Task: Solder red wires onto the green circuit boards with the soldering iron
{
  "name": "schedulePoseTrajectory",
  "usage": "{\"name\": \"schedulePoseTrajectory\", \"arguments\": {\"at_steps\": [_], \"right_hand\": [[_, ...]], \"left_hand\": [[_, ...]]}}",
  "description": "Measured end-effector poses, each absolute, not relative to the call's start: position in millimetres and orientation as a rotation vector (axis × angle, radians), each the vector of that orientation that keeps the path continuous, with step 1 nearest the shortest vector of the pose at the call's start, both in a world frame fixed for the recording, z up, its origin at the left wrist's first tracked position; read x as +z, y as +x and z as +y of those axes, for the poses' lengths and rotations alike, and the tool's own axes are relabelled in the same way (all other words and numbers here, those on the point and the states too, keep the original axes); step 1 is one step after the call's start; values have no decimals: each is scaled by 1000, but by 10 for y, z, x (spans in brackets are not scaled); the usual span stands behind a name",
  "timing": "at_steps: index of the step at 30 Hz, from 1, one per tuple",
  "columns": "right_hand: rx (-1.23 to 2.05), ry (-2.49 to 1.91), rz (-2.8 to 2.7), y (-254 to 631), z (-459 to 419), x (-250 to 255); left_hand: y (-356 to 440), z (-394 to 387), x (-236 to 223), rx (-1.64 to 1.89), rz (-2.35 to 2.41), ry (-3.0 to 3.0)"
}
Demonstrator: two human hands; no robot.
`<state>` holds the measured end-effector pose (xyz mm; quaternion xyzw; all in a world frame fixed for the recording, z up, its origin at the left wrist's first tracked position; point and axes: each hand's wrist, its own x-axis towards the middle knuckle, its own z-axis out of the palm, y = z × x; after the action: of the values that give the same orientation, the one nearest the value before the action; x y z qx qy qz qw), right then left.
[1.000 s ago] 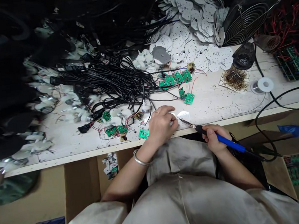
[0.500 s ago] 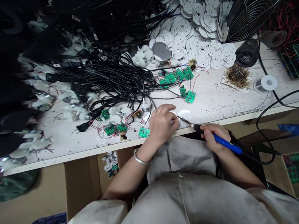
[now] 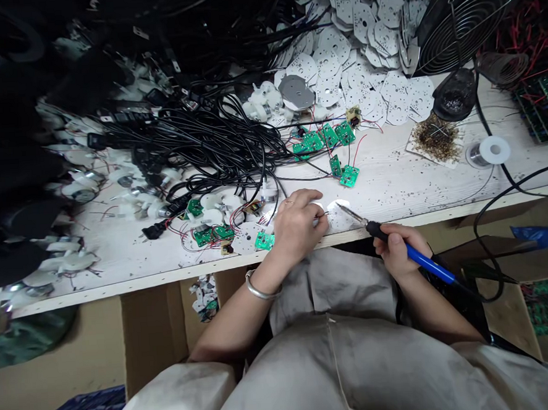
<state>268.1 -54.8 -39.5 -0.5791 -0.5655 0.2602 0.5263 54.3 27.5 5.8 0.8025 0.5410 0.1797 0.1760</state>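
Observation:
My left hand [image 3: 297, 223] rests at the front edge of the white bench [image 3: 393, 185], fingers curled in a pinch on a thin wire beside a white round disc [image 3: 340, 216]. A silver bangle [image 3: 259, 287] circles that wrist. My right hand [image 3: 400, 250] grips a blue-handled soldering iron [image 3: 411, 252]; its metal tip [image 3: 346, 211] hovers over the disc, a little right of my left fingertips. A small green circuit board [image 3: 261, 241] lies just left of my left hand.
A tangle of black power cords [image 3: 205, 147] covers the bench's middle. Several green boards [image 3: 326, 143] lie behind my hands, white discs [image 3: 362, 51] are heaped at the back. A wire fan guard [image 3: 467, 26], solder spool [image 3: 493, 151], and brown debris pile [image 3: 434, 139] sit right.
The soldering iron's tip has pulled back to the right, away from my left fingertips. My left hand has stayed in place.

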Motion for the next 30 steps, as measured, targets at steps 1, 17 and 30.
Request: {"name": "schedulePoseTrajectory", "arguments": {"at_steps": [1,17,30], "right_hand": [[598,-1315,-1382,2656,-510,-335],[-232,-1220,-2010,2632,-281,-600],[-70,-1190,-1965,2818,-219,-1009]], "left_hand": [[543,282,51,511,1533,2270],[554,157,84,263,1601,2486],[-590,-8,367,724,2053,2239]]}}
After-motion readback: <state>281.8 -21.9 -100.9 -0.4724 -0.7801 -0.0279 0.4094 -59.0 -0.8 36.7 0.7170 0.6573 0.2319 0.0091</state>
